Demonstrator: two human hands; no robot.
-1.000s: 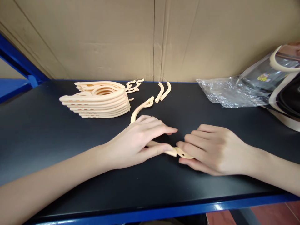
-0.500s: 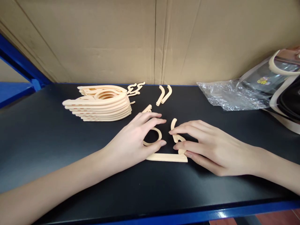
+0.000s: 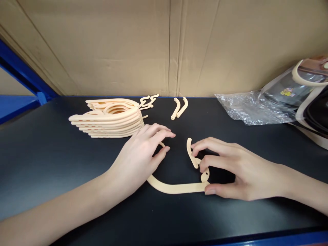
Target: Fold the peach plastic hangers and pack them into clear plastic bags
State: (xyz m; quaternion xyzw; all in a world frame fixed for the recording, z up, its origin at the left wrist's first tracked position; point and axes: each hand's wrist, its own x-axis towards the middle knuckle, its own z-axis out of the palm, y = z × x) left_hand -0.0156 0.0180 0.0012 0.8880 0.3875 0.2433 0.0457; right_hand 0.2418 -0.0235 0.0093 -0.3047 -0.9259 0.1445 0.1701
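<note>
A cream plastic clothes hanger [image 3: 174, 188] lies on the black tabletop, its long curved bar toward me. My left hand [image 3: 147, 150] is over its left side, thumb and index finger apart, holding nothing I can see. That hand hides most of the hanger's left part, and its lower fingers are hidden too. My right hand [image 3: 225, 167] grips the hanger's right end, with the thumb at the bar's tip and bent fingers against a small S-shaped hook [image 3: 192, 153]. A round end with a hole shows between thumb and fingers.
Stacked cream hanger pieces [image 3: 112, 124] stand at the left back, with small hooks [image 3: 148, 102] beside them. Two curved cream pieces [image 3: 182, 107] lie at the back middle. Clear plastic film [image 3: 246, 107] and a transparent bag [image 3: 282, 89] are at right, before a cardboard wall [image 3: 123, 44].
The hanger's long bar has come nearer to me, and more of its curve shows. My left hand has shifted left, now covering the ring. My right hand's thumb and fingers have spread wider.
</note>
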